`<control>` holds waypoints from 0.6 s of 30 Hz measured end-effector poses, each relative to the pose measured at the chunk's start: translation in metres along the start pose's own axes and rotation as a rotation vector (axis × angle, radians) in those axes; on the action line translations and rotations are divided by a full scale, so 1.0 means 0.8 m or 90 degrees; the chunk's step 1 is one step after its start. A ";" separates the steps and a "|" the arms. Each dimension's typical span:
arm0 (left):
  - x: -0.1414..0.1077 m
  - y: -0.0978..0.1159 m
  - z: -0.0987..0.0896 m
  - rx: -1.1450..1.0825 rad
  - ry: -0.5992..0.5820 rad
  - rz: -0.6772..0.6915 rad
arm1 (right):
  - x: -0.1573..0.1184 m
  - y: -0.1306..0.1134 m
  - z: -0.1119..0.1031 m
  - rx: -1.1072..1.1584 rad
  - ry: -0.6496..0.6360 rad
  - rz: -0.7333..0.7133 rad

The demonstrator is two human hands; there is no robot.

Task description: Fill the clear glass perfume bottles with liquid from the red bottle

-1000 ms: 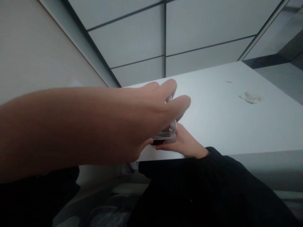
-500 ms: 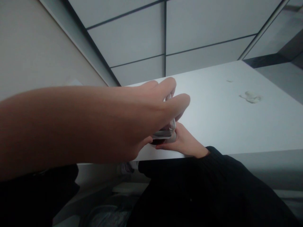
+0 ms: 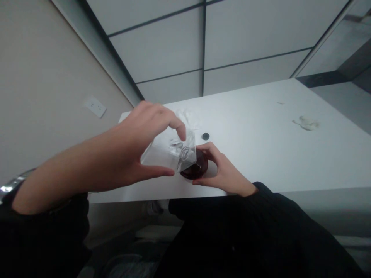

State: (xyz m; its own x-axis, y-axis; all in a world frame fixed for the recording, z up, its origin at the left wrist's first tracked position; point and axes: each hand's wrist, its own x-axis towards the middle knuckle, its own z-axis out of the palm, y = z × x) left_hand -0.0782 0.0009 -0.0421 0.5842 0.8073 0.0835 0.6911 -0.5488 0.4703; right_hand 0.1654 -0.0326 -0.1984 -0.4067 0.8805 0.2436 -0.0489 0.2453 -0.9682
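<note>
My left hand [image 3: 137,137] curves round a clear, square-edged container [image 3: 171,152], thumb below and fingers above. This container is tilted, with a ringed round part showing at its right end. Directly under that end is a dark red, round vessel [image 3: 202,165], partly covered by it. My right hand [image 3: 224,172] grips the vessel from the right, fingers on the far side and thumb on the near side. Just beyond the vessel, a small dark cap [image 3: 205,136] lies on the white table [image 3: 255,154].
Crumpled clear plastic [image 3: 188,117] lies behind the container. Toward the right of the table are a pale, withered-looking scrap [image 3: 307,122] and a smaller bit [image 3: 280,103]. A wall with a socket [image 3: 96,107] stands left; white panels [image 3: 162,50] rise behind the table.
My left forearm and hand have drawn back to the left and turned, tilting the clear container. The cap and red vessel now show more fully. My right hand has stayed nearly in place.
</note>
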 end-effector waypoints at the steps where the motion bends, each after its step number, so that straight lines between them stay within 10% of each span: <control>1: -0.002 0.006 -0.004 0.025 -0.030 0.037 | 0.000 0.000 0.000 -0.001 -0.002 0.003; 9: -0.031 -0.025 0.012 0.038 -0.024 0.064 | -0.001 -0.003 0.002 -0.036 -0.004 0.022; 18: -0.049 -0.151 0.099 -0.211 0.187 -0.216 | -0.003 -0.001 0.003 -0.076 -0.008 0.048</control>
State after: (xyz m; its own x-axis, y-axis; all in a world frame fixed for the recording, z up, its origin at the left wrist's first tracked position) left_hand -0.1508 0.0185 -0.1716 0.1767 0.9793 0.0987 0.6213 -0.1887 0.7605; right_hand 0.1644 -0.0359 -0.1981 -0.4165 0.8933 0.1689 0.0904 0.2255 -0.9700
